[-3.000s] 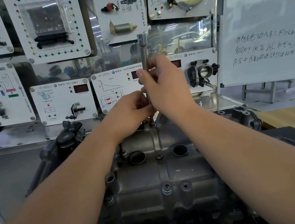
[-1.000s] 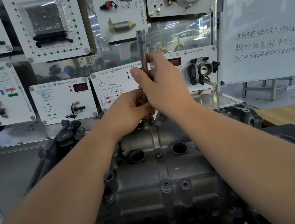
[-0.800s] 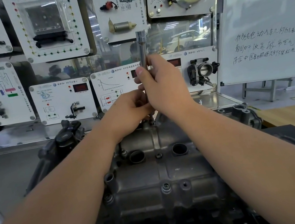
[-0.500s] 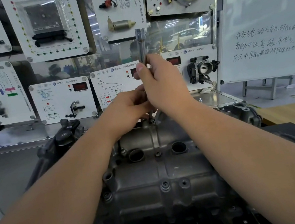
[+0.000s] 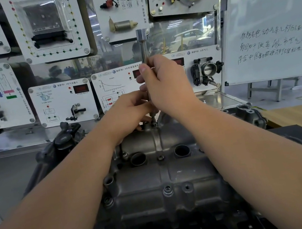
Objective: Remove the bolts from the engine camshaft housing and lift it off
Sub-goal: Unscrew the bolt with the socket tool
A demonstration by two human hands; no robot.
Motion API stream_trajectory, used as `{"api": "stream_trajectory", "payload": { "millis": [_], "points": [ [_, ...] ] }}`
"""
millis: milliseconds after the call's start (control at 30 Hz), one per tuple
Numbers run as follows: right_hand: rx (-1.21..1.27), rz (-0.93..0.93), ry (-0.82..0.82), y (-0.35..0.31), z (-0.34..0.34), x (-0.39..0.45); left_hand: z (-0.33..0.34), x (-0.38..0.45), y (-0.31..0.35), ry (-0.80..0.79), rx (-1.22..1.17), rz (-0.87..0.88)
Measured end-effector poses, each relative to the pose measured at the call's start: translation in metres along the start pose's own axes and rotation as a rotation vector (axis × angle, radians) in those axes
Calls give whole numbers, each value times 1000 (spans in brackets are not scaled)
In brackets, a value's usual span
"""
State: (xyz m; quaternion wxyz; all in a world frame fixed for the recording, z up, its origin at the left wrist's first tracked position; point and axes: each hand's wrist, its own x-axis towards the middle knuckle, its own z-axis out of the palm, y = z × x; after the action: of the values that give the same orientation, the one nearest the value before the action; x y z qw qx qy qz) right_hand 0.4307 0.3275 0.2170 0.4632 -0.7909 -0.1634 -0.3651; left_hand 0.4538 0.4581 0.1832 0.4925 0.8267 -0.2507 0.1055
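Nearest the camera, the housing point(image 5: 165, 183) lies across the engine with its long axis running left to right. On its near edge, one bolt point(image 5: 167, 189) sits in its boss, and the hole point(image 5: 187, 187) just right of it looks empty. Further back, between the two round wells, a second bolt point(image 5: 160, 157) is seated on the centre rib.

At the far edge, the tool point(image 5: 143, 55) stands upright, its lower tip on a far bolt point(image 5: 154, 123) in line with that rib. Its long axis is vertical, so the bolt lies straight down from both grips.

The left hand point(image 5: 129, 112) is the lower and nearer to the bolt; its fingers curl around the shaft just above the housing. The right hand point(image 5: 167, 83) pinches the shaft higher up, thumb on the near side, with the square head of the tool well above it.

Judging by this, the far bolt is being spun out by hand. The coming turn depends on keeping the shaft plumb over the bolt; a tilt could slip the tip off. With bolts showing in place, the lift seems some way off.
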Motion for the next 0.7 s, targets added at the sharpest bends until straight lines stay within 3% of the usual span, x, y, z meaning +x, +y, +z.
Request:
{"api": "stream_trajectory", "payload": {
  "millis": [333, 700],
  "points": [
    [22, -46, 25, 2, 1, -4, 1, -4, 6, 22, 30, 60],
    [-13, -25, -37, 1, 0, 1, 1, -2, 4, 22, 12, -20]
  ]
}}
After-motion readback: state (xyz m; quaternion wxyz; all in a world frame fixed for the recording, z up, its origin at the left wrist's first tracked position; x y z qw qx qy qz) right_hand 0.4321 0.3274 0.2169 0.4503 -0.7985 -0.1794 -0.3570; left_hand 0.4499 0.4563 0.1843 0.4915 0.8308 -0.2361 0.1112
